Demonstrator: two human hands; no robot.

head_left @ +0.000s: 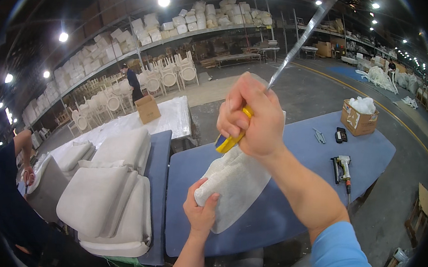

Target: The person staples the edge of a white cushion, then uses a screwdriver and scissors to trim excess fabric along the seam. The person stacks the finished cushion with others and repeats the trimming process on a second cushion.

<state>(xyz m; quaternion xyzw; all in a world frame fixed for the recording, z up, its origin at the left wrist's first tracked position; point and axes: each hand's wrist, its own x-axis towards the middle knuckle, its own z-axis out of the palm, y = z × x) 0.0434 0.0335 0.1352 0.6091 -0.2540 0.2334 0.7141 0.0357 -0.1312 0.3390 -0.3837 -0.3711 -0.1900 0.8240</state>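
Note:
My right hand point(257, 119) is raised in front of me, closed round the yellow-and-blue handle of a long-bladed tool point(299, 43). Its narrow, shiny metal blade points up and to the right; I cannot tell its exact kind. Lower down, my left hand point(201, 207) grips the near left edge of a pale grey fabric-covered panel point(237, 185), thumb on top. The panel is tilted up over the blue-covered table point(287, 218), and my right fist and forearm hide part of it.
Grey padded cushions point(100, 200) are stacked at the left. A staple gun point(343, 170) with a hose, metal strips point(319, 136), a small black case point(341, 135) and a carton of white stuffing point(359, 116) lie at the right. A co-worker point(9, 188) stands at far left, holding scissors point(28, 177).

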